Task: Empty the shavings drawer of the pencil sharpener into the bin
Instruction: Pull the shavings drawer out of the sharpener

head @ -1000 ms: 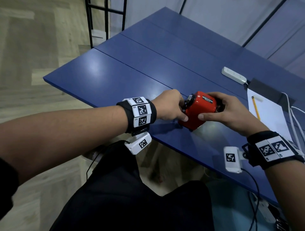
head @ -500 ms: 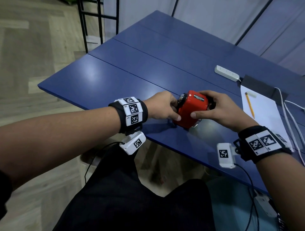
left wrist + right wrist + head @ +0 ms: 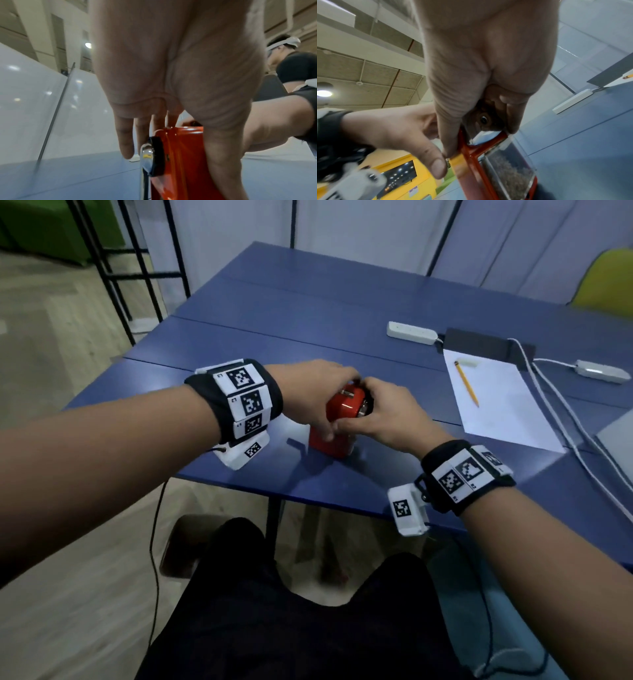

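The red pencil sharpener (image 3: 334,445) stands on the blue table (image 3: 274,337) near its front edge. My left hand (image 3: 318,405) grips its body from the left, fingers over the top and thumb down the near side. In the left wrist view the red body (image 3: 181,155) and the metal crank (image 3: 145,162) show below my palm. My right hand (image 3: 363,409) pinches the metal front end, thumb on one side and fingers on the other. The right wrist view shows the pencil hole (image 3: 483,119) and the clear drawer (image 3: 510,169), seated in the body and filled with shavings. I cannot make out a bin.
A white sheet (image 3: 503,405) with a yellow pencil (image 3: 466,383) lies to the right. Behind it are a white power strip (image 3: 411,330), a black box (image 3: 479,345) and white cables (image 3: 561,405). A black metal rack (image 3: 137,268) stands at the far left.
The sharpener was held tilted between my hands; now it stands more upright on the table. Both hands have closed in over its top and front end.
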Available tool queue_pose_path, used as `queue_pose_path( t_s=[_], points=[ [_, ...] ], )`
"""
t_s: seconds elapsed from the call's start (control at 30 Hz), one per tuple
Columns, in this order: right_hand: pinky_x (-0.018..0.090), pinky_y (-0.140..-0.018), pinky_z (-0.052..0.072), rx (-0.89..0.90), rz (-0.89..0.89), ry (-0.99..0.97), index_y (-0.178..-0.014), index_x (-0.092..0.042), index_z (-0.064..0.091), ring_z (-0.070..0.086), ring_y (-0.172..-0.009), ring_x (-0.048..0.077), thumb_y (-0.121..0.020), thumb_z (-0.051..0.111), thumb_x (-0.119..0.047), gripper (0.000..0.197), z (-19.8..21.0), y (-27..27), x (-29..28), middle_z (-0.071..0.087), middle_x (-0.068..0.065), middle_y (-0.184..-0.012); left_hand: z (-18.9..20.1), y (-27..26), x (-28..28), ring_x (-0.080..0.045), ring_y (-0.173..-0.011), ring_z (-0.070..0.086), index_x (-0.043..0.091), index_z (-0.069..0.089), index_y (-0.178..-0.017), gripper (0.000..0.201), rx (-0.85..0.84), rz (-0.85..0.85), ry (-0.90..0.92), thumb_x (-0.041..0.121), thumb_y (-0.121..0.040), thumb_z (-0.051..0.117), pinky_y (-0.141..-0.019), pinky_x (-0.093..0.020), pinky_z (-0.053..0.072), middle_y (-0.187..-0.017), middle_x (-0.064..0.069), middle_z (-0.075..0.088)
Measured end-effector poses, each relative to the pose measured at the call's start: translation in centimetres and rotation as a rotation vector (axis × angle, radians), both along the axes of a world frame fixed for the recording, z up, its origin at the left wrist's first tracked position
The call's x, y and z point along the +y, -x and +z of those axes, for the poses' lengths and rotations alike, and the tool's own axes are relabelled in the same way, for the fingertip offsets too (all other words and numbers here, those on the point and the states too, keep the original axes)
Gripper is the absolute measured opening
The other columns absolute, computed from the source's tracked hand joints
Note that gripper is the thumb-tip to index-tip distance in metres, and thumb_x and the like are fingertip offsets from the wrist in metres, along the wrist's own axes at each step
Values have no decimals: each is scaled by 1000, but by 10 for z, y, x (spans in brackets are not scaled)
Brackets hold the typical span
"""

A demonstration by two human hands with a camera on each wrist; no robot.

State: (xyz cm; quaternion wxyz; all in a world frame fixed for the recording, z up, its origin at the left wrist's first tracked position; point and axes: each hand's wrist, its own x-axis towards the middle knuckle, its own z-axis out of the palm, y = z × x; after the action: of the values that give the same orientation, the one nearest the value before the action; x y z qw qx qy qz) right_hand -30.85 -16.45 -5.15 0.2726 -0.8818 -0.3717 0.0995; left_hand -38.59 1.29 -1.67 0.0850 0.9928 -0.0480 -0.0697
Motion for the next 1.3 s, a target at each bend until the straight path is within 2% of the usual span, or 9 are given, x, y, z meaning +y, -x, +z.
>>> queue_pose_path(
  t_s=[0.2, 0.27, 0.37, 0.5, 0.7, 0.83, 0.93, 1.07, 1.3],
  points=[
    [9, -68, 39, 46, -95, -87, -138, -23, 60, 61, -97, 8, -70, 94, -59, 84, -9, 26, -10, 69, -9, -113, 3, -15, -5, -24, -98, 61, 20, 52, -128, 83, 106, -52, -236, 45, -60, 94, -88, -44, 55, -115, -1, 63],
    [17, -76, 42, 53, -98, -89, -145, -21, 56, 64, -107, 12, -72, 93, -57, 89, -13, 36, -18, 71, -4, -126, 4, -17, -6, -24, -98, 61, 23, 49, -126, 85, 129, -74, -270, 44, -58, 95, -88, -46, 55, -114, 1, 61],
    [20, -86, 41, 66, -114, -77, -150, -20, 52, 66, -124, 19, -75, 93, -53, 92, -23, 51, -34, 72, -1, -136, 3, -19, -7, -25, -102, 61, 24, 45, -128, 86, 171, -85, -281, 37, -60, 96, -90, -48, 55, -118, 0, 61],
    [29, -93, 50, 106, -151, -42, -151, -19, 52, 65, -129, 26, -81, 89, -52, 86, -40, 75, -49, 70, 4, -141, 2, -20, -5, -26, -104, 62, 23, 40, -131, 88, 210, -84, -252, 32, -64, 96, -92, -50, 55, -120, 0, 59],
    [42, -96, 57, 113, -273, -120, -142, -19, 51, 66, -124, 31, -81, 88, -53, 79, -58, 95, -34, 71, 4, -134, 5, -20, -3, -26, -101, 61, 25, 37, -134, 88, 236, -102, -193, 24, -68, 94, -89, -50, 55, -117, 1, 57],
    [40, -84, 57, 95, -377, -187, -126, -19, 49, 70, -112, 30, -81, 86, -57, 69, -60, 93, -22, 73, 5, -124, 4, -20, -1, -26, -101, 62, 25, 37, -134, 87, 239, -104, -174, 24, -68, 94, -89, -50, 55, -118, -1, 60],
    [43, -85, 59, 67, -417, -203, -116, -21, 50, 71, -107, 28, -80, 86, -57, 63, -60, 87, -20, 73, 3, -117, 3, -21, 0, -25, -102, 62, 25, 37, -135, 86, 243, -102, -160, 23, -70, 94, -89, -49, 55, -119, -1, 60],
    [49, -87, 61, 67, -436, -205, -113, -23, 53, 72, -105, 27, -75, 88, -61, 64, -62, 82, -21, 75, 0, -111, 2, -22, 0, -26, -102, 62, 24, 37, -135, 87, 246, -100, -177, 23, -69, 94, -90, -50, 55, -119, -1, 60],
    [46, -84, 63, 49, -418, -173, -108, -25, 52, 73, -100, 22, -71, 87, -64, 65, -62, 80, -30, 75, -2, -107, 3, -24, -1, -26, -101, 64, 25, 36, -134, 88, 245, -99, -213, 29, -68, 95, -90, -51, 56, -117, -2, 62]
  ],
)
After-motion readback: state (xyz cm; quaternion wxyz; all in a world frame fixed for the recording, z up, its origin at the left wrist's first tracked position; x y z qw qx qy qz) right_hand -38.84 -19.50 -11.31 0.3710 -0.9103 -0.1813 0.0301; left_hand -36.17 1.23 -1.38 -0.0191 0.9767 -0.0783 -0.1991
